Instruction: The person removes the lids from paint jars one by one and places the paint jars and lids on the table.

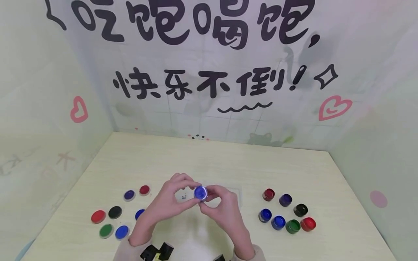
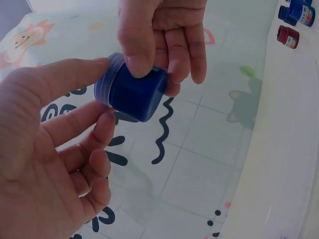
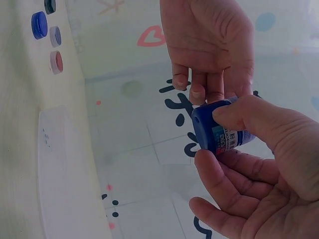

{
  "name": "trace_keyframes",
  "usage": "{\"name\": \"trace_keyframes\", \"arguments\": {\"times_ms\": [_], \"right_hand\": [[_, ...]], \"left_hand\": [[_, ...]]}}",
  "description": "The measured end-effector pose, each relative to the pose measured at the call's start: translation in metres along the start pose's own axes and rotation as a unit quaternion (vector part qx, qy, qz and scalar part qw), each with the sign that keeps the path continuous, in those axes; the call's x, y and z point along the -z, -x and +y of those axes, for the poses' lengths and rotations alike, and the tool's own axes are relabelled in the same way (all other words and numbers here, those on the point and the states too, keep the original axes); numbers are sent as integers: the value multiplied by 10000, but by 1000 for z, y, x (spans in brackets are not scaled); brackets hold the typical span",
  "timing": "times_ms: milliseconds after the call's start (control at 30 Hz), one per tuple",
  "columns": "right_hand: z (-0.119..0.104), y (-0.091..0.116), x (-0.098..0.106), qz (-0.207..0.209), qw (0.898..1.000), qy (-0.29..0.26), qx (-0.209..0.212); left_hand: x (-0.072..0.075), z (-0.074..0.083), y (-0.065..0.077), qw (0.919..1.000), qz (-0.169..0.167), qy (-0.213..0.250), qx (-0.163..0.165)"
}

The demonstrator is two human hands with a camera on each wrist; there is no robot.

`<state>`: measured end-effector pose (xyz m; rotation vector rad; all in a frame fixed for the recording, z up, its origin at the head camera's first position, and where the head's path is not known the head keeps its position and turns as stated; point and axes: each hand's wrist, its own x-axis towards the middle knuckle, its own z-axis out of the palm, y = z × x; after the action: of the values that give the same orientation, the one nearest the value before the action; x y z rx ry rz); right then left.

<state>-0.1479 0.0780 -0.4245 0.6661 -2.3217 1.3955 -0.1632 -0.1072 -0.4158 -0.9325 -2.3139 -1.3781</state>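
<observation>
Both hands hold a small blue paint jar [image 1: 200,193] above the middle of the table. My left hand [image 1: 168,201] pinches its ribbed lid [image 2: 108,79] between thumb and fingers. The right hand [image 1: 225,206] grips the jar's body from the other side, with its thumb laid along the blue wall. In the right wrist view a printed label with a barcode [image 3: 228,139] shows on the jar. The lid sits on the jar, which is tilted so its top faces the head camera.
Several loose lids, among them a green lid [image 1: 106,231] and a black lid [image 1: 115,212], lie at the left. Several uncovered paint jars, including a green jar [image 1: 293,226], stand at the right. Behind the hands lies a clear flat tray [image 1: 240,197]. Printed curtains [image 1: 209,121] border the table.
</observation>
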Motion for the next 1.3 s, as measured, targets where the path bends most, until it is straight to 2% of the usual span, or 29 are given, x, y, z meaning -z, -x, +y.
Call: {"name": "trace_keyframes", "arguments": {"times_ms": [167,400,633,700,900,967,1033,1167,1233,1300], "right_hand": [[-2,1,0,-53,9998,-27,-197],[-1,1,0,-6,10000,-73,55],[0,2,-1,-150,9995,-267,-44],[0,2,-2,-132,9996,-256,-32],[-1,2,-2,-92,9997,-216,-3],[0,2,-2,-131,9996,-237,-31],[0,2,-2,-190,9994,-272,-89],[1,3,-2,-228,9992,-253,-194],[2,3,-1,-211,9994,-217,-188],[2,3,-1,-184,9996,-182,-151]], "left_hand": [[-5,1,1,9994,223,-148,235],[1,-1,4,9999,-47,25,-103],[-3,-1,3,9994,205,-214,166],[-2,-1,4,9995,167,-241,106],[3,-2,4,9992,-56,-39,-386],[2,-3,4,9994,9,-35,-345],[-1,-2,4,9997,160,-100,-153],[-9,0,4,9980,374,-472,207],[-10,0,5,9973,374,-591,233],[-9,0,5,9982,301,-516,63]]}}
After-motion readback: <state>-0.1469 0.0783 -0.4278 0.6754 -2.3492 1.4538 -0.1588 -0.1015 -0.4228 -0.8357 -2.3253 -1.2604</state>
